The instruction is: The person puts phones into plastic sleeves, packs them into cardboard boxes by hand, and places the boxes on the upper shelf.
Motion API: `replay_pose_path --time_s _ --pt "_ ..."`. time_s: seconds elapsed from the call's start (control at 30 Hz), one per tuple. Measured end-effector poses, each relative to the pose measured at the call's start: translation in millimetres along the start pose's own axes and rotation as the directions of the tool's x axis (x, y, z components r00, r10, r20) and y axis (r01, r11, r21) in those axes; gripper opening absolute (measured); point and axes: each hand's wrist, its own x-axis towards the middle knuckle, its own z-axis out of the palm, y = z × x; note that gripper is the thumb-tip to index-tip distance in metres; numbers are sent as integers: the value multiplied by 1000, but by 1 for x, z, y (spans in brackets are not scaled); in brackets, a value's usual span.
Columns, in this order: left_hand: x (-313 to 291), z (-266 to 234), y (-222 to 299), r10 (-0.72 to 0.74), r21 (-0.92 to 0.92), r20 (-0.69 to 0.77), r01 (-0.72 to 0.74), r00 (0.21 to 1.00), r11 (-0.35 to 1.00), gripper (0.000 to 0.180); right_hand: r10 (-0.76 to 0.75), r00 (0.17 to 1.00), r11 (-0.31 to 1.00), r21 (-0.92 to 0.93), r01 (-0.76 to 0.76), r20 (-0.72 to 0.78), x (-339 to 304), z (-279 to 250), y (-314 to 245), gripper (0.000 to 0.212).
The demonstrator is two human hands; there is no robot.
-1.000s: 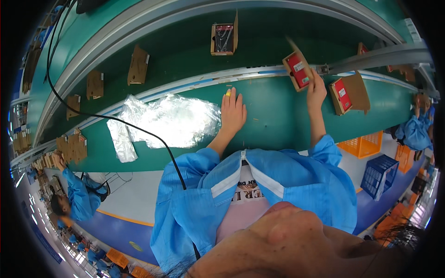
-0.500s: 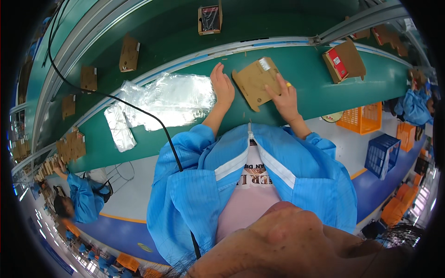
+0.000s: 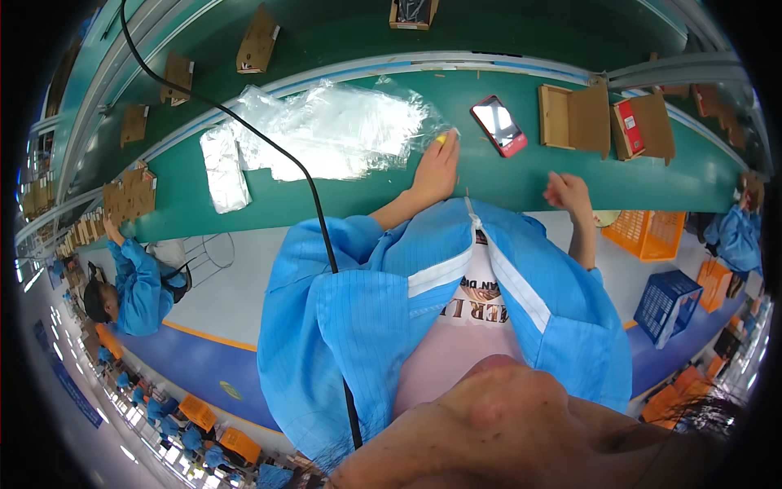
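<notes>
My left hand (image 3: pixel 437 169) reaches over the bench with its fingers closed on the right edge of a clear plastic bag (image 3: pixel 419 114); a yellow cover shows on one finger. That bag joins a shiny heap of clear bags (image 3: pixel 326 130) to its left. Just right of this hand lies a red handheld device (image 3: pixel 499 126) with a dark, glossy screen. Nearer the bench's front edge, my right hand (image 3: pixel 568 194) is in the air, slightly blurred, its fingers curled with nothing visible in them. Beyond it sits an opened brown carton (image 3: pixel 555 116), lid folded to the right.
Another open carton (image 3: pixel 643 126) with a red box inside stands at the right. Several cartons line the green shelf behind. A black cable (image 3: pixel 269 140) crosses the left side. Orange (image 3: pixel 645 235) and blue crates (image 3: pixel 668 303) stand on the floor; a co-worker (image 3: pixel 134 297) sits at left.
The brown carton between my hands now lies open farther right, and the red device lies on the bench. My left hand has closed on a bag; my right hand has let go of the carton.
</notes>
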Motion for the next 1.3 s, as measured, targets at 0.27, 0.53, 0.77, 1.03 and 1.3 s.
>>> replay_pose_path --time_s 0.27,0.53,0.77,1.03,1.3 --pt "22 -6 8 -53 -10 -61 52 997 999 41 -802 580 499 -691 522 -141 44 101 -85 73" --pt "26 6 -27 -242 -1 -45 242 969 970 12 -604 792 752 -391 530 -89 90 81 -91 55" --pt "26 -3 -39 -387 -247 -65 361 920 899 7 -351 936 763 584 277 14 30 62 -69 39" --pt "35 -8 -41 -579 -267 73 575 812 773 15 -563 826 621 644 447 -31 11 111 -44 30" --pt "47 -24 -37 -652 -359 -164 571 740 738 9 -904 424 420 -290 860 -53 10 126 -37 27"
